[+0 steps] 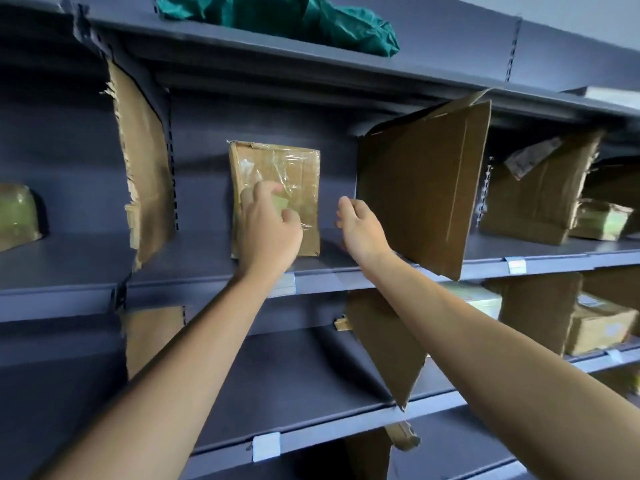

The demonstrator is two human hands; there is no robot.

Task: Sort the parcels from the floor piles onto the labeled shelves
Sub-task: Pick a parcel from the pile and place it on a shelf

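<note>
A flat brown cardboard parcel point(294, 168) wrapped in clear tape stands upright against the back panel of the middle shelf point(194, 282). My left hand point(266, 230) is in front of the parcel's lower left. Its loosely curled fingertips touch the parcel's face without gripping it. My right hand point(360, 226) hovers just right of the parcel with relaxed fingers, holding nothing. A pale label point(285, 285) sits on the shelf edge below my left wrist.
Cardboard dividers stand on either side of this bay, a torn one point(145, 174) on the left and a tilted one point(422, 195) on the right. More parcels point(540, 202) fill the bay to the right and the shelf below point(599, 327). A green cloth point(294, 19) lies on the top shelf.
</note>
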